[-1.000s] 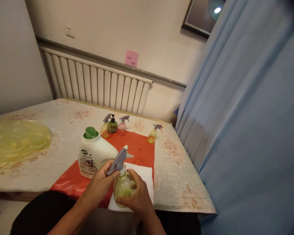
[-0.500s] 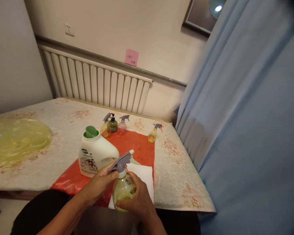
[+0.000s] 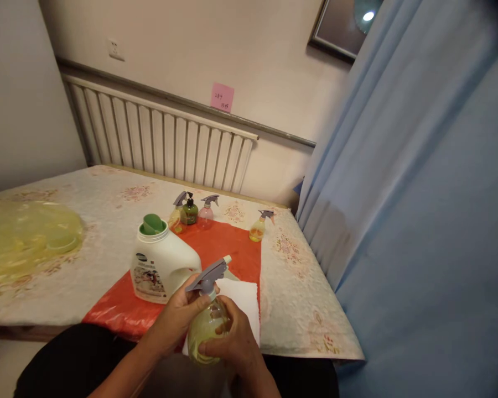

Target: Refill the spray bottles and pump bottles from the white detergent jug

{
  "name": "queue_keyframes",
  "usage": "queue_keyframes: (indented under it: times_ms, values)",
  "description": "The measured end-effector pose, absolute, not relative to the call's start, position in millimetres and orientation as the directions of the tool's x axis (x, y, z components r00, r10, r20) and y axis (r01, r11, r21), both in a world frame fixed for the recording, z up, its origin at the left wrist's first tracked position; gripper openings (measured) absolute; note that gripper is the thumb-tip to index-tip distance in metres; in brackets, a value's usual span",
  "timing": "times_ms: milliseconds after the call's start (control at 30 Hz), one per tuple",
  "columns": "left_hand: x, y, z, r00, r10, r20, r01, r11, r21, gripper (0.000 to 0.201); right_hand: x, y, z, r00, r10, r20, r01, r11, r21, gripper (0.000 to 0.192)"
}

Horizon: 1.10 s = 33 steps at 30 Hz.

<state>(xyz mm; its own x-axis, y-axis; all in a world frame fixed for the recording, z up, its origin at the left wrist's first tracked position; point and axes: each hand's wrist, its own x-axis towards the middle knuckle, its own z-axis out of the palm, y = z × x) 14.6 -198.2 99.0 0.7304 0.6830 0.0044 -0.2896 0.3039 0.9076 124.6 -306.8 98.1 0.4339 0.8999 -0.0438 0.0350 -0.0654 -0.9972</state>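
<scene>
A clear yellowish spray bottle [image 3: 203, 335] with a grey trigger head is held between both hands, over the near edge of the table. My left hand [image 3: 181, 309] grips its neck just under the trigger head, fingers partly hidden behind it. Around the bottle's body from the right, my right hand [image 3: 234, 334] is closed, thumb across the front. Some yellowish liquid shows inside. Just beyond my left hand stands a white jug [image 3: 160, 268] with a green cup [image 3: 152, 224] in its mouth. A white cloth [image 3: 247, 301] lies partly under the bottle and hands.
A red sheet [image 3: 228, 249] covers part of the flowered tablecloth [image 3: 299, 298]. At the back stand a yellow spray bottle [image 3: 177, 220], a green pump bottle [image 3: 190, 213] and a pink spray bottle [image 3: 205, 218]. Another spray bottle [image 3: 257, 229] stands right. Yellow plastic [image 3: 29, 237] lies left.
The spray bottle has tilted a little more to the right at its top and shifted slightly, with both hands still on it. The other bottles have stayed in place.
</scene>
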Motion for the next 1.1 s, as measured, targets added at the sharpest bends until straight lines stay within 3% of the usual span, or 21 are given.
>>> queue_keyframes:
  times_ms: [133,333,467,600,867,933,1100]
  values:
    - [16.9,-198.2,105.2,0.738,0.675,0.002,-0.300,0.325,0.897,0.040,130.1,-306.2,93.0,0.454,0.891,-0.015,0.058,-0.047,-0.997,0.075]
    - [16.5,-195.0,113.8,0.845,0.535,0.013,-0.311,0.472,0.825,0.036,135.8,-308.0,90.0,0.272,0.960,-0.066,-0.130,-0.031,-0.991,0.079]
    - [20.5,-201.0,117.3,0.815,0.576,0.062,-0.368,0.433,0.823,0.029,135.6,-307.7,95.0,0.268,0.963,-0.038,-0.167,0.008,-0.986,0.078]
    - [24.9,-204.3,117.1,0.791,0.606,0.086,-0.369,0.359,0.857,0.029,138.3,-305.6,96.5,0.309,0.950,-0.037,-0.095,-0.008,-0.995,0.080]
    - [17.8,-195.9,116.8,0.833,0.537,-0.132,-0.144,0.440,0.886,0.034,145.5,-305.5,76.6,0.210,0.977,-0.033,-0.243,0.020,-0.970,0.088]
    - [15.9,-193.0,113.9,0.818,0.569,-0.090,-0.151,0.362,0.920,0.036,145.5,-305.4,75.8,0.214,0.976,-0.039,-0.244,0.015,-0.970,0.086]
    - [15.8,-193.3,113.7,0.676,0.726,0.126,-0.165,-0.017,0.986,0.029,145.5,-304.8,83.5,0.255,0.966,-0.050,-0.221,0.008,-0.975,0.082]
